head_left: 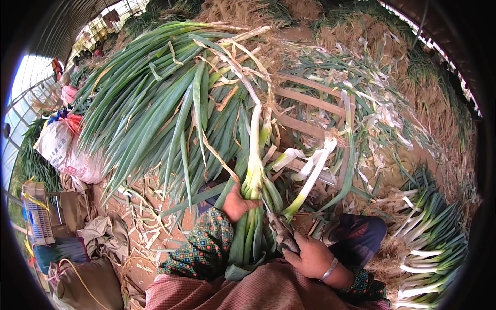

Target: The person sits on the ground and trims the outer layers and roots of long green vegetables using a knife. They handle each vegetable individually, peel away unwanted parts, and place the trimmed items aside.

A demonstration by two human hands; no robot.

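Note:
My left hand (pixel 238 205) grips a large green onion (pixel 254 143) where its white shank opens into leaves. The root end points away from me and the leaves hang down over my lap. My right hand (pixel 312 254) is closed on the wrapped handle of a knife (pixel 285 234), its narrow blade tip at the leaf base beside my left thumb. Just right of the knife lies a second green onion (pixel 318 170), with a bare white shank and loose peeled skin beside it. A big heap of unpeeled green onions (pixel 155 108) spreads ahead and to the left.
Wooden slats (pixel 310 102) lie ahead amid leaf scraps. Green onions with white shanks (pixel 426 252) are rowed at right. At left are a stuffed printed sack (pixel 58 145), a plastic crate (pixel 38 213) and a cloth bag (pixel 89 283). Another person (pixel 69 93) is farther back.

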